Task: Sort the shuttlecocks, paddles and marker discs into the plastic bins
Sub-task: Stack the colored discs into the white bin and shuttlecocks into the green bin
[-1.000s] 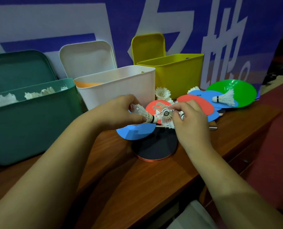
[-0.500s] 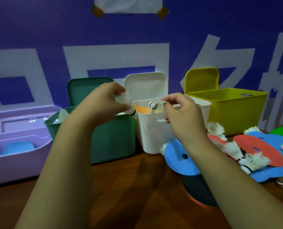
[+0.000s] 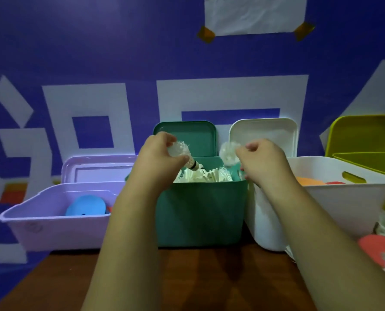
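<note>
The left hand is curling around a feathered shuttlecock, its cork tip angling down. The right hand is pinching a fluffier second shuttlecock. Both are hovering over the smooth green plastic bin, which is heaped with white shuttlecocks and sitting on a brown wooden table before a blue banner.

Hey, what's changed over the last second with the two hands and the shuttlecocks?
Both hands rose from the scattered discs and swung left: the left hand with one shuttlecock and the right hand with the other shuttlecock now hover over the green bin. Nothing was let go; each hand still pinches its shuttlecock. The green bin has not moved.
</note>
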Tool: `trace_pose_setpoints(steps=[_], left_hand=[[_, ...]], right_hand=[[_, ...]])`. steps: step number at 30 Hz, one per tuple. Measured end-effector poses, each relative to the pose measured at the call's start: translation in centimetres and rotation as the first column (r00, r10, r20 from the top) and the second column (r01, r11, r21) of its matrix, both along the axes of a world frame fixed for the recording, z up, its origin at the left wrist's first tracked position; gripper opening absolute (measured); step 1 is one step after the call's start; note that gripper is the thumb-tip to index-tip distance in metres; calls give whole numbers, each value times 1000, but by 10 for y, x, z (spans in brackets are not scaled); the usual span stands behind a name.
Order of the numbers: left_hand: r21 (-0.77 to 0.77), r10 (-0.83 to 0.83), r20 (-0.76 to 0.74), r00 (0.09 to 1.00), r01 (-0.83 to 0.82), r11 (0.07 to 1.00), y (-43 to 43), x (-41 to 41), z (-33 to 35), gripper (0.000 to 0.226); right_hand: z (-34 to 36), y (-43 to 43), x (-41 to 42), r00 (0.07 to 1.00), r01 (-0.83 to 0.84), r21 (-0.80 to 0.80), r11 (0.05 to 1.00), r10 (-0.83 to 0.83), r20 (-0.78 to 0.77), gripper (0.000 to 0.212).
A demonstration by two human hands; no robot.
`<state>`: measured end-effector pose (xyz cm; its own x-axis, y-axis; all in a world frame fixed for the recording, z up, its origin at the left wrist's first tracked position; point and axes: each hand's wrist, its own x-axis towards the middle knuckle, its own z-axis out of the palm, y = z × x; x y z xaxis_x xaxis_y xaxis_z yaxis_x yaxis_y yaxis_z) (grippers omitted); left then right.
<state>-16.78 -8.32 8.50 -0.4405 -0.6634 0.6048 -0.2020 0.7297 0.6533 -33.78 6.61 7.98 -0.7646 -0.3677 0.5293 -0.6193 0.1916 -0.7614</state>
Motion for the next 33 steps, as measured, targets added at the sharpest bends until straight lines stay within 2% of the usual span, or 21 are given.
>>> trace_pose_setpoints(steps=[3,7,11,13,15,16,17,19,20,21,22,24,27,31,33], left_hand=[[5,12,-2,1000,-12,1000,-3,-3,-2,52],[-44,69,-67,995,-72,996,-6,-14,-5,57],[-73,118,-290,950,-145,987,-5,-22,-7,70],[-96,117,-423,899,-173,980,-4,-23,-7,69],[-143,149,-484,862,-246,959,-6,-24,-9,61],[-158,181,-463,868,-282,946,-11,-25,-11,59],[-170,214,-380,900,-296,940,-17,-27,-15,58],[-214,245,-6,969,-241,947,-31,-34,-26,55],[-219,228,187,956,-185,958,-34,-36,-32,51],[-209,199,312,929,-138,968,-36,-37,-36,48],[-185,167,365,916,-105,977,-36,-37,-36,47],[-146,136,337,931,-91,985,-33,-35,-32,47],[-148,188,265,946,-153,977,-33,-32,-27,48],[-109,276,253,927,-257,960,-33,-33,-29,46],[-92,265,252,931,-250,964,-32,-33,-30,51]], right_hand=[[-9,0,-3,998,35,92,995,-31,-47,25],[-15,1,-2,999,-28,132,991,33,-35,23],[-17,4,-2,997,-57,143,988,64,-46,22],[-18,3,-1,996,-58,142,988,67,-59,21],[-19,1,-1,995,-68,142,988,76,-56,21],[-19,0,0,995,-76,146,986,84,-56,21],[-19,0,0,994,-84,150,985,94,-58,22],[-19,-1,2,992,-97,156,983,109,-69,24],[-19,-1,2,990,-101,162,982,115,-78,24],[-19,-1,3,989,-107,165,980,122,-85,25],[-19,-1,3,988,-112,166,980,128,-89,25],[-19,0,3,987,-121,168,978,137,-89,26],[-19,0,3,986,-128,166,978,144,-89,26],[-19,0,2,986,-134,157,978,148,-79,25],[-19,1,2,986,-138,153,979,150,-75,25]])
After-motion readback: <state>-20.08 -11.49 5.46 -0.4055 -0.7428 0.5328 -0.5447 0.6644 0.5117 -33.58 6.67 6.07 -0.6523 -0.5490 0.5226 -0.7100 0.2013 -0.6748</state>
